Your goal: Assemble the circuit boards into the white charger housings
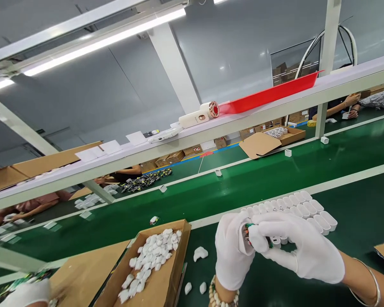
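Observation:
My left hand point(233, 251), in a white glove with a beaded bracelet at the wrist, is closed around a small white casing point(247, 241). My right hand point(294, 243), also gloved, pinches at the casing's opening, where bits of green and red parts show; the fingers hide most of them. Behind both hands stand rows of white oval casings point(307, 209) on the dark green table. To the left, a cardboard tray point(182, 243) holds many small white pieces, and a few similar pieces point(200, 253) lie beside it.
A green conveyor point(192, 192) runs beyond the table, carrying spaced white parts. Above it, a shelf point(141, 153) bears a red tray point(272, 96) and a handheld fan point(198, 115). Another person's gloved hand point(28, 294) is at lower left; other people's arms show across the conveyor.

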Tool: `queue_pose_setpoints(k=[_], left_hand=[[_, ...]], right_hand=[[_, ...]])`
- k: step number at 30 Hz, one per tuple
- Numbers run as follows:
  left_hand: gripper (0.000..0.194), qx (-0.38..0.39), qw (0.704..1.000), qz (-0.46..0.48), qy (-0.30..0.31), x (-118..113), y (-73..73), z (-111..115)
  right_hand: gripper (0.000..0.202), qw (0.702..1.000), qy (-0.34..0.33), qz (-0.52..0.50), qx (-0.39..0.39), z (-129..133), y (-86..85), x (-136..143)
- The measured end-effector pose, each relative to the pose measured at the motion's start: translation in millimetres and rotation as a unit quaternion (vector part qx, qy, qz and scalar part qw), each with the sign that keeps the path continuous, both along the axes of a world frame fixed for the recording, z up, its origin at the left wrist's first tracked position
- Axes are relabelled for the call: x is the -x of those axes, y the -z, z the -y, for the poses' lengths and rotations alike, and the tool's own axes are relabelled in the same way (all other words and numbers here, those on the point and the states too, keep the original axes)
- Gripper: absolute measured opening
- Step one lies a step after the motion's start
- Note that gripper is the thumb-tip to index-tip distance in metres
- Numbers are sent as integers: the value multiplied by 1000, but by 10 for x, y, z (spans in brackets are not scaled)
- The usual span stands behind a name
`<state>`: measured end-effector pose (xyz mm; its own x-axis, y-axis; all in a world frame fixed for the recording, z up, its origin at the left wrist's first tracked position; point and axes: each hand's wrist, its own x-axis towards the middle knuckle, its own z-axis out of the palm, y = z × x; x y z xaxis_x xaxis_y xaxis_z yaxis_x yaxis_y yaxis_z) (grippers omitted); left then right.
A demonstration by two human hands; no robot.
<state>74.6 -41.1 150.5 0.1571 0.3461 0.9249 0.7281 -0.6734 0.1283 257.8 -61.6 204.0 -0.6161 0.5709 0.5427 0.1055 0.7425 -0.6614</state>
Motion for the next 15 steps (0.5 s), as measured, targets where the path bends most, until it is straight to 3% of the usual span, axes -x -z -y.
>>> queue_pose_setpoints(k=[7,15], left_hand=[[22,21,1000,0,-22,88,116,29],[25,19,999,4,-36,136,198,14]], right_hand=[[18,1000,7,0,-18,2,9,59],[10,986,75,18,-144,36,219,58]])
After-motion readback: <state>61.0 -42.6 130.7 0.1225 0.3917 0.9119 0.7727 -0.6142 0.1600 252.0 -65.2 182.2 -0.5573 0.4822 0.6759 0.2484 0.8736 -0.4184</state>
